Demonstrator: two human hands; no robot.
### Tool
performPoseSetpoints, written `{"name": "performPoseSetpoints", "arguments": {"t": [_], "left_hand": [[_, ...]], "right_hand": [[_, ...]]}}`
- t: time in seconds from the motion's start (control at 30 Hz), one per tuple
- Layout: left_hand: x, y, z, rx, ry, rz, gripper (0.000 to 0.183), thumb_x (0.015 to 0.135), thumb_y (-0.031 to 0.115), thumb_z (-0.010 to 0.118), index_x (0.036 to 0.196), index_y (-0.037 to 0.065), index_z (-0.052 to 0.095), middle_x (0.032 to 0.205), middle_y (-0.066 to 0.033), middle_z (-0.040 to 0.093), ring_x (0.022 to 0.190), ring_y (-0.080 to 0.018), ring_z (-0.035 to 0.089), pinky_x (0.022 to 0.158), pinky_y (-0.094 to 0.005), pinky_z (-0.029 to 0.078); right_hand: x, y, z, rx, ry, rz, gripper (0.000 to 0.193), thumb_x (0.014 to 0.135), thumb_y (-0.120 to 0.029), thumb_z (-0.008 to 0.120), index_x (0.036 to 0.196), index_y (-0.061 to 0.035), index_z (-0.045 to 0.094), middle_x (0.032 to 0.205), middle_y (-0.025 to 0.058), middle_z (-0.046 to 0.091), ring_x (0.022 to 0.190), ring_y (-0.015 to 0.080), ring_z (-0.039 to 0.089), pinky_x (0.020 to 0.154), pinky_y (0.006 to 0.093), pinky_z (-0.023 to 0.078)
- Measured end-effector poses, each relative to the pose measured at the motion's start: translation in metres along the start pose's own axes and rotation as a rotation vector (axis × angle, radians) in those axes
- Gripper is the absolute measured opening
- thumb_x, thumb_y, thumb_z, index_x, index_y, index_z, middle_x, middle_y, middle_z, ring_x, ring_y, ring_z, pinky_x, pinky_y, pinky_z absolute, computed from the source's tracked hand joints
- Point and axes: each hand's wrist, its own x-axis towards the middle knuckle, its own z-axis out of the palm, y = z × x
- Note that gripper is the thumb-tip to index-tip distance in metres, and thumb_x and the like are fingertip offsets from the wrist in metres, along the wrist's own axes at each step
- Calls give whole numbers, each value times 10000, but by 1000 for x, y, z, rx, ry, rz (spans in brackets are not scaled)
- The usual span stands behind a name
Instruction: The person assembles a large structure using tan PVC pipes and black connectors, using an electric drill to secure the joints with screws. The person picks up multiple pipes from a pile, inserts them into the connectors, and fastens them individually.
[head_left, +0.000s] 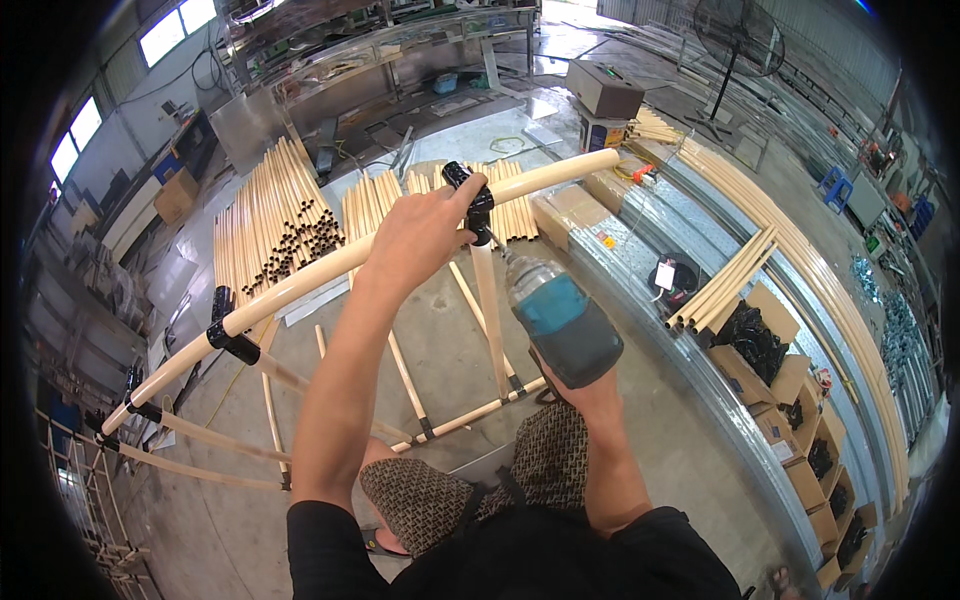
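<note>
Left hand (425,225): Your thumb and index finger close around a black joint (481,218) on the cream tube (555,175), which lies beneath your palm.
Right hand (597,392): You hold a teal-and-grey drill (565,320), its body hiding most of your fingers.
Cardboard boxes (778,310): Open in a row to your right, with black plastic (750,340) inside.
Drill axis: Slants up and left, nose toward the joint; contact is unclear.
Tube axis: Runs lower left to upper right.
</note>
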Motion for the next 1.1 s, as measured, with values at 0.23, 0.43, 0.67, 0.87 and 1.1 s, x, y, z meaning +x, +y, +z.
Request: {"name": "performPoseSetpoints", "arguments": {"t": [0.23,0.43,0.67,0.87,1.1], "left_hand": [[0,-2,2,-19,2,-19,683,776,210,785,1386,178,478,1025,-145,683,947,-356,642,775,-456,491],[-4,-3,2,-37,32,1,679,773,223,784,1382,189,486,1043,-124,687,955,-338,646,782,-446,494],[-7,-3,3,-21,51,27,661,787,226,773,1383,195,488,1061,-117,689,967,-329,646,793,-436,497],[-5,1,1,-41,31,7,663,786,234,774,1384,196,490,1061,-115,689,967,-332,644,804,-439,498],[-4,1,-1,-55,20,-12,670,778,253,780,1386,210,501,1029,-125,691,953,-339,643,801,-446,498]], "right_hand": [[-11,15,23,88,113,31,219,789,-111,795,980,-38,715,907,97,717,806,255,691,725,360,535],[-12,12,21,89,126,-45,239,712,-141,805,874,-9,690,803,116,692,708,270,667,649,348,516],[-9,2,23,382,141,301,121,830,-112,778,887,-50,692,753,-1,662,620,109,601,562,273,471],[-4,-1,20,482,158,359,106,843,-111,766,869,-55,680,716,-19,636,599,65,572,536,242,448],[-1,-14,6,208,45,113,248,735,-136,776,925,-16,672,812,127,686,690,285,666,605,346,500]]}}
